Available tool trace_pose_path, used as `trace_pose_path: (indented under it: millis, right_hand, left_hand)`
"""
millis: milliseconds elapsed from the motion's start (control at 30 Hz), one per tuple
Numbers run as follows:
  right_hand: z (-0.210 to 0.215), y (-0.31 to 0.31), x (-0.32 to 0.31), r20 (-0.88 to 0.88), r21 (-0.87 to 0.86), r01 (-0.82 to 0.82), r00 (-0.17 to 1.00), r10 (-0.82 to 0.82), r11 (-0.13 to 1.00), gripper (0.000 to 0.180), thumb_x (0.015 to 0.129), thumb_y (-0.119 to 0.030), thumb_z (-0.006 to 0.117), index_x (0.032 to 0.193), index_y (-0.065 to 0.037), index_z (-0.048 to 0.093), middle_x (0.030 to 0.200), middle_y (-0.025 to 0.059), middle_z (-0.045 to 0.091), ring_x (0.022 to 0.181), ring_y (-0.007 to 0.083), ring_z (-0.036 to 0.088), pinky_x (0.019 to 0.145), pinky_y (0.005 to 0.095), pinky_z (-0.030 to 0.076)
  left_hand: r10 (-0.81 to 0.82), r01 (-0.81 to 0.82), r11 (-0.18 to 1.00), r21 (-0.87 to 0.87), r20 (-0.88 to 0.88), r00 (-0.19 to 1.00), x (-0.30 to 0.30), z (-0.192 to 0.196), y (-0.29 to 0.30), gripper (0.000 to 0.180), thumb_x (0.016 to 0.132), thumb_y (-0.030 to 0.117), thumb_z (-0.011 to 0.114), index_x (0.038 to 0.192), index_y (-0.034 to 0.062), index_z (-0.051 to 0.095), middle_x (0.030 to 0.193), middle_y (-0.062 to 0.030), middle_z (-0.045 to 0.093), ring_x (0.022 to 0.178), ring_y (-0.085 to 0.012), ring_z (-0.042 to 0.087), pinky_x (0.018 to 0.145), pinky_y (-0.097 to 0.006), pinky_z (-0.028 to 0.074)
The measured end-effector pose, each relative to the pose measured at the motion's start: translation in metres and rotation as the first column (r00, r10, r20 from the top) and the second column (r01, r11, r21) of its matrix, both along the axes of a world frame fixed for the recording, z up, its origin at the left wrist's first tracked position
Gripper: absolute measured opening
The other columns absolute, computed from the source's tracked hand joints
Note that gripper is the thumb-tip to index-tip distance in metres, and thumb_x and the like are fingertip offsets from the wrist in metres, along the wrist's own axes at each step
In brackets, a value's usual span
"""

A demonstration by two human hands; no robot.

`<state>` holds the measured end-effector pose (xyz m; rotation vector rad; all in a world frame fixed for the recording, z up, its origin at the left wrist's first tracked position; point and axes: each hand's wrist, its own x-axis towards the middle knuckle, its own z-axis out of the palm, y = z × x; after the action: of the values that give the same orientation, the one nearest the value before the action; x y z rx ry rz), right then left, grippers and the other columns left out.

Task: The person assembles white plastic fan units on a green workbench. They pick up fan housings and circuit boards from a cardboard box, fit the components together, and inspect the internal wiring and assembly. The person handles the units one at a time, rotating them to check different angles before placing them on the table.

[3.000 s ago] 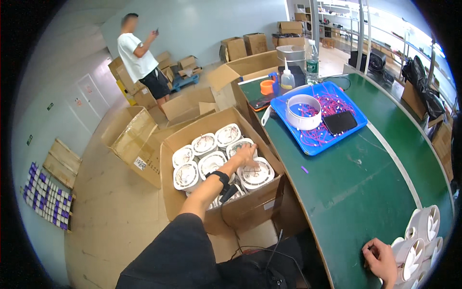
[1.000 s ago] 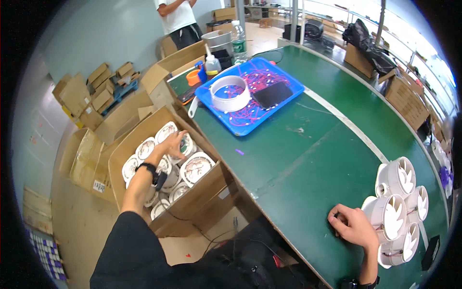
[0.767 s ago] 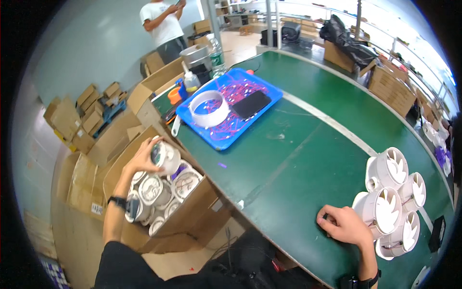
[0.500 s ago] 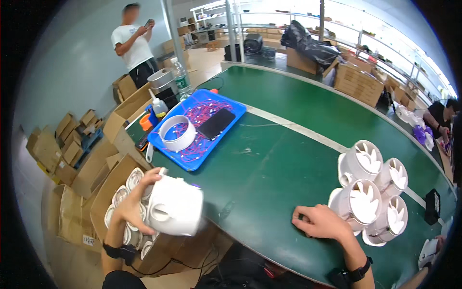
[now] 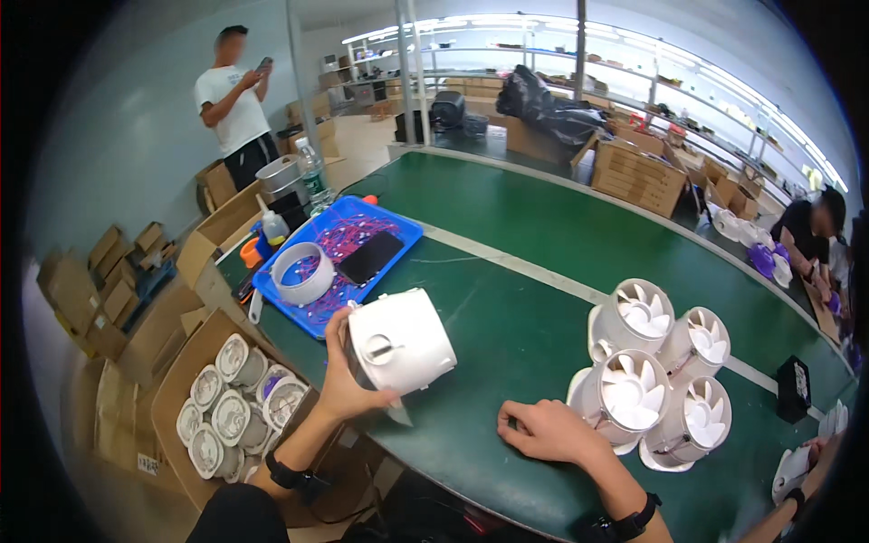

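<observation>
Has swung white housing (image 5: 409, 342) rightward, from carton (image 5: 203, 351) to above green table (image 5: 493, 339), near left. Clamps its left end in left hand (image 5: 351, 378); rests right hand (image 5: 550, 433) apart, curled beside standing fans (image 5: 629, 409), cannot tell if empty. Keep grip firm, clear of blades (image 5: 644, 313).

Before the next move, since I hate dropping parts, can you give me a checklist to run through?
1. Left hand gripping the white casing: ok.
2. Casing standing upright: not ok, it is tilted.
3. Fan blades inside that casing: cannot tell, its inside is hidden.
4. Right hand resting on the green table: ok.
5. Four fans standing beside the right hand, blades showing: ok.
6. Phone lying in the blue tray: ok.
</observation>
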<state>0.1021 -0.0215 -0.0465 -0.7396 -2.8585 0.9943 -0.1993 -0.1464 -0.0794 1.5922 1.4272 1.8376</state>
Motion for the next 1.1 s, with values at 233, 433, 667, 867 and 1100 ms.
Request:
trace_pose_path:
  millis: [233,433,667,867,1100]
  right_hand:
    - [0.003,-0.004,-0.001,-0.006,0.007,0.048,0.999,-0.048,0.999,0.019,0.088,-0.027,0.060,0.093,-0.009,0.065,0.061,0.0113,0.063,0.056,0.0319,0.062,0.054,0.0409,0.047]
    - [0.003,-0.002,-0.007,-0.014,-0.008,0.025,1.000,-0.025,1.000,0.018,0.087,-0.025,0.062,0.089,-0.007,0.065,0.055,0.0087,0.060,0.050,0.0274,0.060,0.052,0.0383,0.046]
    - [0.007,-0.008,-0.015,0.042,-0.036,0.076,0.996,-0.074,0.996,0.015,0.084,-0.024,0.064,0.087,-0.009,0.064,0.057,0.0115,0.061,0.053,0.0319,0.062,0.054,0.0410,0.047]
    - [-0.001,-0.005,-0.008,0.025,-0.065,0.133,0.991,-0.131,0.989,0.012,0.083,-0.018,0.065,0.085,-0.006,0.062,0.052,0.0120,0.056,0.046,0.0285,0.057,0.049,0.0377,0.041]
    - [0.001,-0.009,-0.012,0.020,-0.101,0.146,0.989,-0.145,0.984,0.012,0.083,-0.015,0.064,0.083,-0.004,0.061,0.048,0.0113,0.053,0.041,0.0252,0.052,0.046,0.0361,0.037]
  left_hand:
    - [-0.060,0.101,0.995,-0.017,0.700,0.712,-0.015,-0.012,-0.061,0.077,0.090,0.051,0.052,0.148,0.0076,0.027,0.147,-0.0160,0.038,0.133,-0.0296,0.041,0.111,-0.044,0.036]
    - [0.284,-0.210,0.958,-0.194,0.571,0.770,-0.027,-0.019,-0.051,0.049,0.102,0.035,0.041,0.141,0.0076,0.037,0.133,-0.0123,0.051,0.121,-0.0238,0.052,0.105,-0.038,0.041]
    - [0.415,-0.405,0.907,-0.112,0.385,0.824,-0.016,-0.051,0.027,0.046,0.094,0.014,0.049,0.137,0.0043,0.038,0.132,-0.0152,0.049,0.122,-0.0246,0.049,0.105,-0.037,0.040]
    - [0.360,-0.393,0.905,-0.162,-0.202,0.911,0.021,-0.005,0.006,0.028,0.087,0.008,0.063,0.114,0.0020,0.059,0.102,-0.0113,0.062,0.093,-0.0165,0.062,0.079,-0.030,0.050]
    - [0.699,-0.788,0.507,-0.351,-0.368,0.613,-0.120,-0.046,-0.124,0.025,0.089,0.021,0.065,0.108,0.0051,0.065,0.063,-0.0065,0.063,0.053,-0.0102,0.057,0.049,-0.029,0.044]
